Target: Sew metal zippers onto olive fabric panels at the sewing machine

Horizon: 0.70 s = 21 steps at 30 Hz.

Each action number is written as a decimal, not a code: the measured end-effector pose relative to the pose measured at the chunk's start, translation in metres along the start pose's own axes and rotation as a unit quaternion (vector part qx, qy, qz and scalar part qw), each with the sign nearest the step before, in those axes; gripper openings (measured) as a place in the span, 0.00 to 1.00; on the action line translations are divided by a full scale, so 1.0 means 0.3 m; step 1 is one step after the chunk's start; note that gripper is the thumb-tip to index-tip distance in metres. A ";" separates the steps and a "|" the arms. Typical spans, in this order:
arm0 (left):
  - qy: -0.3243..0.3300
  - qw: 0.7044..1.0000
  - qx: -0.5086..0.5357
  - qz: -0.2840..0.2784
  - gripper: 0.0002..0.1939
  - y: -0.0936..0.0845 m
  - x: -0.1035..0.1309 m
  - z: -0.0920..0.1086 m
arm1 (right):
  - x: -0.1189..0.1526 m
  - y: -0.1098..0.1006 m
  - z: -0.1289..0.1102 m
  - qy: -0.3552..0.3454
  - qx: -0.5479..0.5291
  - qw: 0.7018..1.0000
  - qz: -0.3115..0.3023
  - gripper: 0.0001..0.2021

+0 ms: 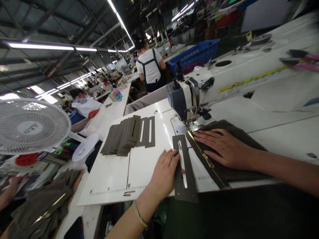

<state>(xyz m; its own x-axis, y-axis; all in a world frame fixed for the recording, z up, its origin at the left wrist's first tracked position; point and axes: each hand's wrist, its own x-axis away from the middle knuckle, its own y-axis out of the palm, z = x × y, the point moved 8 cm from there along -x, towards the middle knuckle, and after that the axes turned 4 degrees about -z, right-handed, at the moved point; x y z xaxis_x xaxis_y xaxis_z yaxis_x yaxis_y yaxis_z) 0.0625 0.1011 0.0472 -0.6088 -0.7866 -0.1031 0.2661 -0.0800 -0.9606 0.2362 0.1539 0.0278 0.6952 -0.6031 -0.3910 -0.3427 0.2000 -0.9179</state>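
My left hand [165,171] grips the left edge of a narrow olive fabric strip [190,179] with a long slot cut through it. The strip's lower end hangs over the table's front edge. My right hand [223,147] lies flat, fingers stretched, on a dark olive fabric piece [236,131] with a gold metal zipper [201,153] along its left side. The zipper's far end sits at the presser foot of the sewing machine [183,96]. Left of my hands lie an overlapping stack of olive pieces [119,136] and two slotted strips [150,132].
A white fan [32,126] stands at the left, above olive fabric with a zipper [45,212]. Blurred scissors [296,59] and a yellow measuring tape [254,79] lie at the right. A blue crate [196,53] and a person in white [151,68] are behind the machine.
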 end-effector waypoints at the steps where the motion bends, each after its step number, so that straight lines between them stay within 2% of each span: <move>1: -0.013 1.000 -0.011 0.017 0.19 -0.002 -0.020 -0.014 | 0.000 -0.002 -0.004 -0.002 0.000 1.000 0.001 0.23; 4: -0.052 0.996 -0.029 0.066 0.16 -0.023 -0.061 -0.054 | 0.013 -0.006 -0.020 0.003 0.003 1.000 0.013 0.23; 6: -0.055 0.990 -0.017 0.126 0.16 -0.062 -0.061 -0.059 | 0.032 -0.009 -0.038 0.006 0.009 0.999 0.030 0.24; 9: 0.002 0.976 0.011 0.216 0.19 -0.114 -0.045 -0.005 | 0.061 -0.014 -0.067 0.001 0.017 0.999 0.049 0.26; 11: 0.044 0.972 -0.001 0.231 0.20 -0.110 -0.058 0.053 | 0.070 -0.017 -0.077 -0.001 0.016 0.998 0.054 0.27; 12: 0.056 0.973 -0.019 0.221 0.19 -0.094 -0.077 0.081 | 0.071 -0.019 -0.079 -0.001 0.016 0.998 0.056 0.28; 14: 0.055 0.982 -0.064 0.167 0.17 -0.038 -0.132 0.119 | 0.069 -0.027 -0.081 -0.006 0.015 0.998 0.063 0.29; 16: 0.039 0.990 -0.100 0.094 0.16 0.025 -0.184 0.134 | 0.066 -0.036 -0.081 -0.009 0.015 0.997 0.072 0.30; 18: 0.029 0.992 -0.111 0.045 0.16 0.063 -0.213 0.135 | 0.066 -0.041 -0.080 -0.008 0.009 0.997 0.076 0.32; 21: 0.017 0.994 -0.101 0.045 0.17 0.063 -0.217 0.122 | 0.067 -0.042 -0.077 -0.001 -0.009 0.997 0.074 0.33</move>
<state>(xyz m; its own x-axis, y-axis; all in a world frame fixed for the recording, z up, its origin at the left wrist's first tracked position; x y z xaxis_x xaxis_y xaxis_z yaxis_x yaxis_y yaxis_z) 0.1344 0.1285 0.0452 -0.6152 -0.7635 -0.1964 0.1679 0.1165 -0.9789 0.2400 0.1214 0.0331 0.6378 -0.5664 -0.5219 -0.4531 0.2721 -0.8489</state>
